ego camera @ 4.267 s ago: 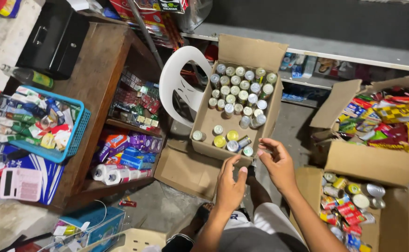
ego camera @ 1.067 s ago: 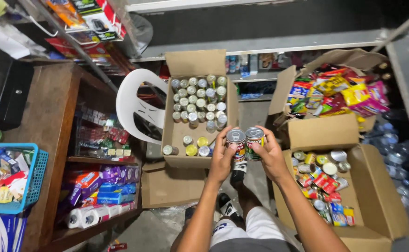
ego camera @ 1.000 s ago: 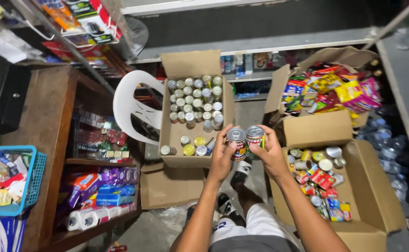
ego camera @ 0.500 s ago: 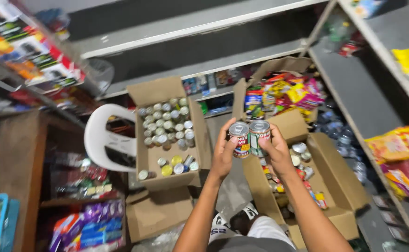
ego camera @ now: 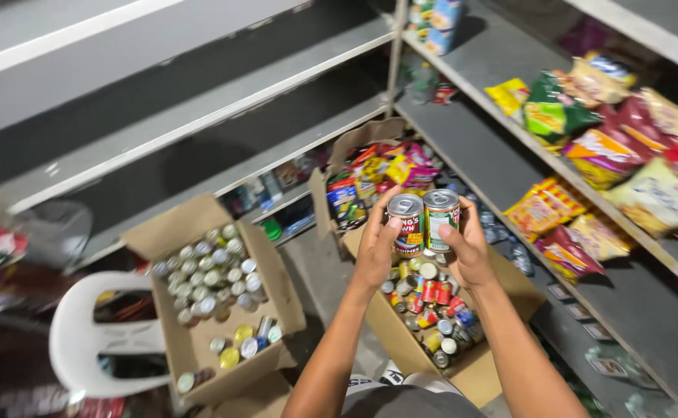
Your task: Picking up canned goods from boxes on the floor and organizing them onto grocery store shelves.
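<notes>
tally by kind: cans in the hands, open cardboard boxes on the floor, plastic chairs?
Cans held upright, side by side: 2, one in the left hand and one in the right hand
Open cardboard boxes with goods: 3
White plastic chairs: 1
Total: 6

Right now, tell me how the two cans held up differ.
The red-labelled tin can sits in the left hand; the green-and-white-labelled tin can sits in the right hand. The red one stands slightly lower, the green one slightly higher. Both are upright, touching side by side, with silver pull-tab lids.
</notes>
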